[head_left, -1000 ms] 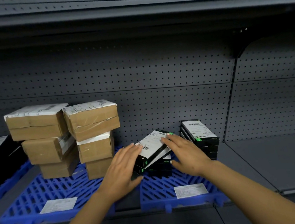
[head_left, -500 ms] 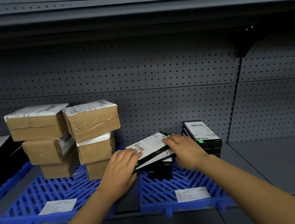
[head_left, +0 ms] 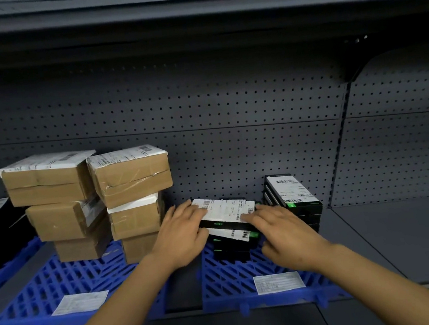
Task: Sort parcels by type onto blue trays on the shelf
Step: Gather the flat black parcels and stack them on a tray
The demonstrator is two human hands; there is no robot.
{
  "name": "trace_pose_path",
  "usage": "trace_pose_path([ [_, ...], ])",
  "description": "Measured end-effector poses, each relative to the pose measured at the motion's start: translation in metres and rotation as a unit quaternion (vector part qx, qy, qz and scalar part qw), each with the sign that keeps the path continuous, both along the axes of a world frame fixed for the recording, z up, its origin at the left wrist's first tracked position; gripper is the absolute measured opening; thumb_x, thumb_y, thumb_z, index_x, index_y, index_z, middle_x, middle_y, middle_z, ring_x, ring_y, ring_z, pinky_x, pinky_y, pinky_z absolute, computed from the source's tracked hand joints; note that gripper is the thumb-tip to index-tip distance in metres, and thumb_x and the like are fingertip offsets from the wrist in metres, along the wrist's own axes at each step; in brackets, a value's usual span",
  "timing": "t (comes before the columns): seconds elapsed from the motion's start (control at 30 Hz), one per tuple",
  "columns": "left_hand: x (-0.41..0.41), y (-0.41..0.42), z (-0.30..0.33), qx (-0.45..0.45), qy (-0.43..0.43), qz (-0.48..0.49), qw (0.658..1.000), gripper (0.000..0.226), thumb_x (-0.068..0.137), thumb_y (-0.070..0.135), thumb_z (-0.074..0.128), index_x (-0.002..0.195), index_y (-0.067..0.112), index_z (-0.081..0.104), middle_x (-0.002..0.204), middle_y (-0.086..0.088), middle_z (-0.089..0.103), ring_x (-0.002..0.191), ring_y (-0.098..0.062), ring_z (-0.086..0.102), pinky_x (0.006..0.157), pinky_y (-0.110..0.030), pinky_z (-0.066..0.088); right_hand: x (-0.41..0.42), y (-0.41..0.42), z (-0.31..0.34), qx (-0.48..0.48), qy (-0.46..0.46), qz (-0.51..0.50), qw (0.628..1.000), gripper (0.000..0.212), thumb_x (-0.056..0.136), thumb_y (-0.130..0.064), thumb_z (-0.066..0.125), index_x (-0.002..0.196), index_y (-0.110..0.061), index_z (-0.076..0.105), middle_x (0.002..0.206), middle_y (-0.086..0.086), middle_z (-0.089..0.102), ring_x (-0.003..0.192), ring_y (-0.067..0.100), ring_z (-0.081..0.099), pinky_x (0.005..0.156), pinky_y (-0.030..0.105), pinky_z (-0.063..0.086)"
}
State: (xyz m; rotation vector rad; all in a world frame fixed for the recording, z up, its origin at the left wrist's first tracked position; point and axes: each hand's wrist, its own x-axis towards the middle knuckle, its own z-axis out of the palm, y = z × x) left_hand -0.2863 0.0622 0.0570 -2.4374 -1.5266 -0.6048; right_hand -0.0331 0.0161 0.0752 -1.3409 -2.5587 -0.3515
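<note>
Head view, only one available. Top black box sits centre frame, skewed across the short black stack on the right blue tray. White shipping label faces up.

Left hand: fingers straight and together, resting flat on the box's left end, thumb side down toward the front edge. Right hand: fingers extended, slightly spread, tips on the label's right end. Neither hand visibly wraps the box; looks like pushing and squaring, not lifting.

Handling, judged: rigid retail carton, flat and thin, probably light. Glossy black sides and smooth label likely slippery, so it slides easily on the box below. Best hold is at the two short ends, palms squeezing inward, or thumb under the front long edge.

Second black stack just right of it, taller and tidy. Brown cardboard parcels stacked in two columns on the left blue tray, centre left. The stiff cartons should tolerate a firm press.
</note>
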Motion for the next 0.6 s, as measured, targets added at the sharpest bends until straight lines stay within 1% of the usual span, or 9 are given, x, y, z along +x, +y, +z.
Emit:
trace_pose_path([
  [0.1,0.004,0.005,0.004,-0.031,-0.005,0.01,0.999,0.083,0.073,0.054,0.006,0.145,0.024,0.033,0.153,0.004,0.03,0.144,-0.015,0.011,0.117,-0.043,0.007,0.001,0.001,0.01,-0.025,0.035,-0.012,0.999,0.069,0.087,-0.023,0.05,0.148,-0.026,0.019,0.153,-0.001,0.025,0.143,0.016,0.011,0.114,0.028,0.007],
  [0.17,0.007,0.002,0.002,-0.003,-0.051,-0.012,0.999,0.074,0.079,0.055,0.018,0.143,0.023,0.037,0.148,0.003,0.038,0.141,-0.017,0.023,0.116,-0.043,0.015,0.003,0.007,0.014,-0.056,0.047,-0.039,0.997,0.073,0.087,-0.024,0.052,0.149,-0.027,0.014,0.157,-0.001,0.011,0.145,0.015,0.004,0.115,0.029,0.006],
  [0.23,0.015,-0.004,-0.005,0.057,-0.095,-0.057,0.992,0.059,0.087,0.051,0.034,0.136,0.022,0.048,0.136,0.004,0.05,0.13,-0.018,0.039,0.109,-0.041,0.029,0.002,0.011,0.013,-0.083,0.046,-0.06,0.994,0.076,0.087,-0.024,0.053,0.15,-0.027,0.011,0.158,0.001,0.006,0.145,0.016,0.001,0.116,0.032,0.006],
  [0.27,0.02,-0.008,-0.008,0.076,-0.103,-0.073,0.989,0.054,0.089,0.051,0.038,0.134,0.023,0.05,0.132,0.005,0.052,0.127,-0.017,0.042,0.107,-0.038,0.031,0.002,0.012,0.011,-0.091,0.037,-0.065,0.993,0.077,0.087,-0.024,0.053,0.15,-0.026,0.01,0.158,0.002,0.007,0.145,0.017,0.001,0.117,0.033,0.006],
  [0.33,0.031,-0.016,-0.014,0.073,-0.088,-0.083,0.99,0.055,0.091,0.055,0.039,0.138,0.029,0.045,0.135,0.006,0.05,0.128,-0.014,0.039,0.107,-0.035,0.028,-0.001,0.011,0.004,-0.089,0.011,-0.067,0.994,0.077,0.087,-0.024,0.053,0.151,-0.025,0.01,0.157,0.004,0.01,0.145,0.021,0.003,0.117,0.035,0.008],
  [0.4,0.037,-0.02,-0.02,0.031,-0.072,-0.071,0.994,0.063,0.089,0.063,0.035,0.145,0.036,0.031,0.144,0.009,0.04,0.135,-0.012,0.029,0.112,-0.035,0.022,0.0,0.006,-0.002,-0.062,0.001,-0.056,0.997,0.076,0.085,-0.023,0.052,0.15,-0.025,0.013,0.155,0.008,0.017,0.144,0.024,0.011,0.116,0.035,0.01],
  [0.47,0.038,-0.022,-0.021,-0.02,-0.091,-0.056,0.994,0.07,0.084,0.07,0.031,0.147,0.041,0.021,0.152,0.014,0.028,0.142,-0.009,0.014,0.116,-0.037,0.015,0.003,0.001,-0.006,-0.017,-0.005,-0.029,0.999,0.075,0.081,-0.023,0.053,0.149,-0.023,0.021,0.149,0.012,0.029,0.139,0.029,0.024,0.114,0.036,0.016],
  [0.53,0.037,-0.022,-0.021,-0.046,-0.097,-0.046,0.993,0.077,0.078,0.077,0.029,0.146,0.042,0.021,0.155,0.015,0.02,0.144,-0.007,0.005,0.117,-0.039,0.01,0.006,-0.002,-0.01,0.021,-0.01,0.003,1.0,0.074,0.075,-0.023,0.054,0.145,-0.02,0.031,0.14,0.011,0.042,0.133,0.031,0.036,0.11,0.036,0.022],
  [0.6,0.036,-0.022,-0.019,-0.066,-0.078,-0.039,0.994,0.087,0.071,0.085,0.029,0.146,0.041,0.021,0.157,0.014,0.013,0.144,-0.008,-0.002,0.118,-0.043,0.008,0.009,-0.001,-0.01,0.017,0.016,0.02,1.0,0.074,0.075,-0.022,0.054,0.146,-0.02,0.031,0.14,0.007,0.044,0.136,0.028,0.033,0.112,0.035,0.021],
])
